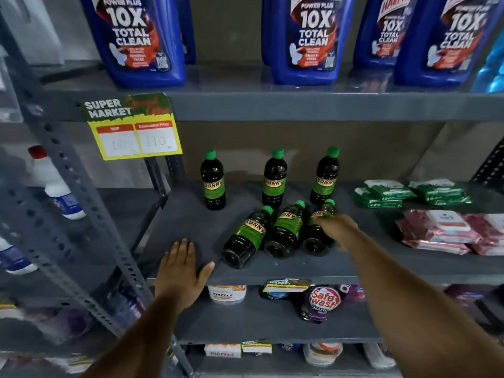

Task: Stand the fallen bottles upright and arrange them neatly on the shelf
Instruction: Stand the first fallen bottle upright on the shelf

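On the grey middle shelf [185, 222] three dark bottles with green caps and "SUNNY" labels stand upright at the back: left [212, 181], middle [274, 180], right [326, 177]. In front of them three more lie on their sides, caps pointing away: left [245, 238], middle [286, 231], right [316, 236]. My right hand [338, 230] rests over the rightmost fallen bottle with fingers curled on its body. My left hand [181, 268] lies flat and spread on the shelf's front edge, left of the fallen bottles, holding nothing.
Green packets [387, 193] and pink packets [441, 231] lie on the same shelf to the right. Big blue cleaner bottles [141, 39] fill the shelf above; a yellow price tag [136, 129] hangs from it. A slotted upright post [73, 186] stands left. Detergent packs [324, 301] sit below.
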Demonstrator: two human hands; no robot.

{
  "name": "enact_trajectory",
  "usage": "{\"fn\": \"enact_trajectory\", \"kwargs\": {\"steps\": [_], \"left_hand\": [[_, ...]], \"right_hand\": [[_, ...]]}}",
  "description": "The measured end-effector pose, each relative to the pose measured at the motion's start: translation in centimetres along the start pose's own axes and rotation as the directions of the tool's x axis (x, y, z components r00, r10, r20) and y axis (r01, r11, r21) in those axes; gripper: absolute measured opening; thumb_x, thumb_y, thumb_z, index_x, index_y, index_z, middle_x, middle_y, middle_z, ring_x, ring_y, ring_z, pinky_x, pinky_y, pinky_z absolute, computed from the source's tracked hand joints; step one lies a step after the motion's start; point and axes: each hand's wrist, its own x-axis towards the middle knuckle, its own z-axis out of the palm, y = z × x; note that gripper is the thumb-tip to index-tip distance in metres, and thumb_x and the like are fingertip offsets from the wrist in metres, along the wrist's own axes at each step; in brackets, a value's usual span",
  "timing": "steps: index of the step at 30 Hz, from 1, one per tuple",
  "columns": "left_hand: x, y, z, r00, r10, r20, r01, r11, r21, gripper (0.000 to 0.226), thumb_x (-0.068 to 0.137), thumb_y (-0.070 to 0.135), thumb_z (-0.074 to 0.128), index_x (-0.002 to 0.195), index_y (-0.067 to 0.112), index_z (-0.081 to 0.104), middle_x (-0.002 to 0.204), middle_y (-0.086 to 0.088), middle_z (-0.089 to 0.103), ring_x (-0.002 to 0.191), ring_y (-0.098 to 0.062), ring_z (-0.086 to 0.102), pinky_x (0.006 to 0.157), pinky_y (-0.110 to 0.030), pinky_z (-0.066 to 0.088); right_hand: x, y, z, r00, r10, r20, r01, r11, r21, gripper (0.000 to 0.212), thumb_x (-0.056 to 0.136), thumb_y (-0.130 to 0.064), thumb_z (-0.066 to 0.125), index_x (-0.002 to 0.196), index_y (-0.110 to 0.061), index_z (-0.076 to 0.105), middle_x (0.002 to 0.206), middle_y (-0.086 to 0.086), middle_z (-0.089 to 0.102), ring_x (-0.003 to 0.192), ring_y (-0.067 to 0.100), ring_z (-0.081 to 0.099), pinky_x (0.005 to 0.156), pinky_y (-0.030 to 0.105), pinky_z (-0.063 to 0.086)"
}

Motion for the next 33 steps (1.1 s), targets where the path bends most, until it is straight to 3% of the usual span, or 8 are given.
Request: {"fn": "enact_trajectory", "kwargs": {"steps": [5,9,11,13,16,20,27,33], "left_hand": [[0.0,-0.2,-0.5,0.995,0.0,0.103,-0.003,0.999,0.032,0.136,0.052,0.101,0.007,0.151,0.007,0.002,0.161,-0.012,-0.001,0.147,-0.027,-0.003,0.119,-0.045,0.005],[0.0,-0.1,-0.5,0.989,0.011,0.148,-0.027,0.994,0.107,0.144,0.045,0.102,0.022,0.15,0.008,-0.007,0.161,-0.011,-0.008,0.147,-0.028,-0.007,0.119,-0.046,0.003],[0.1,-0.1,-0.4,0.991,0.006,0.137,-0.02,0.995,0.101,0.141,0.05,0.1,0.028,0.15,0.008,-0.006,0.161,-0.011,-0.007,0.147,-0.028,-0.007,0.119,-0.046,0.004],[0.1,-0.2,-0.4,0.991,0.006,0.134,-0.019,0.996,0.092,0.139,0.052,0.099,0.031,0.15,0.008,-0.006,0.161,-0.011,-0.007,0.147,-0.028,-0.006,0.119,-0.046,0.004],[0.0,-0.2,-0.2,0.995,0.013,0.094,-0.019,0.998,0.063,0.145,0.043,0.103,0.019,0.151,0.008,0.0,0.161,-0.012,-0.001,0.147,-0.029,-0.002,0.119,-0.047,0.006],[-0.1,-0.1,-0.2,0.998,0.023,0.06,-0.025,0.999,0.027,0.143,0.044,0.102,0.022,0.151,0.009,0.004,0.161,-0.012,0.004,0.147,-0.029,0.001,0.118,-0.048,0.008],[0.1,-0.3,-0.1,0.998,0.038,0.048,-0.04,0.998,0.045,0.141,0.048,0.103,0.026,0.15,0.007,0.009,0.16,-0.013,0.008,0.147,-0.031,0.005,0.117,-0.05,0.011],[-0.1,-0.1,-0.4,0.997,0.025,0.071,-0.029,0.998,0.054,0.142,0.047,0.103,0.025,0.151,0.009,0.004,0.161,-0.012,0.002,0.147,-0.029,-0.001,0.118,-0.048,0.007]], "right_hand": [[2.2,1.2,1.7,0.982,0.155,0.104,-0.185,0.88,0.438,0.068,0.052,-0.036,0.088,0.109,-0.006,0.064,0.1,0.015,0.07,0.082,0.034,0.071,0.075,0.051,0.06],[1.5,1.4,1.8,0.984,0.179,0.004,-0.168,0.917,0.361,0.051,0.055,-0.033,0.083,0.093,-0.005,0.064,0.078,0.007,0.064,0.069,0.022,0.063,0.073,0.032,0.056],[1.7,1.7,1.5,0.977,0.202,-0.062,-0.177,0.943,0.283,0.059,0.05,-0.044,0.079,0.096,-0.008,0.065,0.085,0.007,0.065,0.075,0.023,0.062,0.073,0.031,0.055],[2.3,2.0,1.3,0.967,0.209,-0.145,-0.166,0.95,0.264,0.076,0.044,-0.05,0.076,0.107,-0.009,0.064,0.106,0.013,0.065,0.089,0.029,0.064,0.078,0.035,0.057],[2.4,2.1,0.7,0.951,0.139,-0.277,-0.034,0.935,0.353,0.081,0.059,-0.039,0.082,0.123,-0.004,0.047,0.121,0.019,0.058,0.102,0.038,0.061,0.081,0.04,0.054],[2.6,3.1,0.6,0.898,-0.046,-0.438,0.227,0.9,0.372,0.077,0.069,-0.024,0.083,0.129,-0.009,0.038,0.121,0.017,0.061,0.105,0.039,0.061,0.081,0.041,0.05],[2.3,4.1,2.2,0.822,-0.266,-0.504,0.449,0.847,0.285,0.095,0.067,-0.017,0.089,0.143,-0.008,0.034,0.139,0.015,0.044,0.127,0.028,0.045,0.104,0.041,0.039],[2.6,4.9,2.7,0.813,-0.213,-0.542,0.43,0.847,0.313,0.091,0.065,-0.018,0.091,0.138,-0.003,0.039,0.135,0.019,0.045,0.127,0.031,0.043,0.104,0.039,0.037]]}}
